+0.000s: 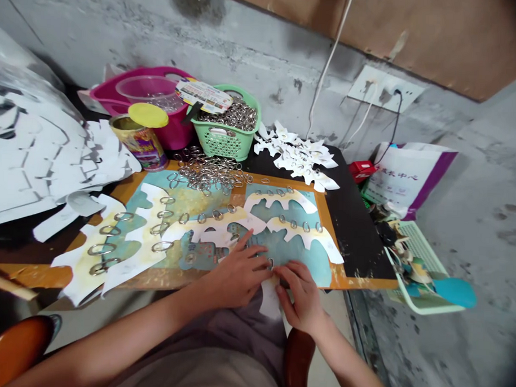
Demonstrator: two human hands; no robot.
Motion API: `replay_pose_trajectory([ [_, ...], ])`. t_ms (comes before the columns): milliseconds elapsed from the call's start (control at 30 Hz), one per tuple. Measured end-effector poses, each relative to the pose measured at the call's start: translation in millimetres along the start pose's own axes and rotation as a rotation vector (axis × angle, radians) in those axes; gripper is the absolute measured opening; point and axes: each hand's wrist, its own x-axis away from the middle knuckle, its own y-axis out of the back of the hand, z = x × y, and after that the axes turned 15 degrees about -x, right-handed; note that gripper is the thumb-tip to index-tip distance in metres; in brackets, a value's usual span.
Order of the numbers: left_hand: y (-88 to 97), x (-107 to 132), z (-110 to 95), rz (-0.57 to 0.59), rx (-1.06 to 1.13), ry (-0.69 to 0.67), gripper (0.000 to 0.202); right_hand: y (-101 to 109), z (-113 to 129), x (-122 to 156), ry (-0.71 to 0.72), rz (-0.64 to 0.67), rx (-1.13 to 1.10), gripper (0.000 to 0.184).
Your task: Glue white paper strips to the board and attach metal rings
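My left hand [243, 271] is at the table's front edge, index finger raised and the other fingers bent over a white cut-out piece [271, 304]; its thumb is hidden. My right hand [299, 294] pinches the same piece from the right. A small metal ring [271, 264] shows between my fingertips. Around my hands lie similar wavy-edged cut-outs with metal rings along them: a pair at left [144, 234], one in the middle [210, 224], and others at right [305, 232]. Part of the held piece is covered by my fingers.
Loose metal rings [208, 173] are heaped behind the cut-outs. Farther back stand a green basket [224, 140] full of rings, a magenta basket [182, 126] and a tin [143, 147]. White cut-outs [302, 152] are piled at back right, more sheets [39, 146] at left.
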Motion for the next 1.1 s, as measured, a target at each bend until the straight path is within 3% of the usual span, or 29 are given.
replay_pose_trajectory([
  [200, 14.3, -4.5, 10.3, 0.035, 0.232, 0.155, 0.041, -1.1, 0.9, 0.1, -0.035, -0.011, 0.030, 0.056],
  [267, 13.4, -11.0, 15.2, 0.083, 0.169, 0.107, 0.040, -1.0, 2.0, -1.1, -0.035, -0.018, 0.029, 0.057],
  [367, 8.4, -21.1, 21.6, 0.160, 0.113, -0.073, 0.036, -1.0, 2.5, -2.2, -0.032, -0.032, 0.025, 0.056],
  [567, 8.3, -26.5, 27.0, 0.136, 0.076, -0.202, 0.031, -2.9, 1.4, -2.2, -0.042, -0.040, 0.014, 0.050],
  [733, 10.6, -20.7, 25.5, 0.088, 0.050, -0.238, 0.019, -6.4, -0.1, -1.0, -0.038, -0.065, 0.037, 0.045],
  [933, 10.0, -16.1, 23.7, 0.036, 0.022, -0.234, 0.018, -5.7, 1.7, -2.0, -0.056, -0.057, 0.021, 0.041],
  [1100, 14.1, -16.4, 22.7, 0.086, -0.076, -0.274, 0.021, -4.2, 5.3, -5.5, -0.042, -0.054, 0.033, 0.037],
])
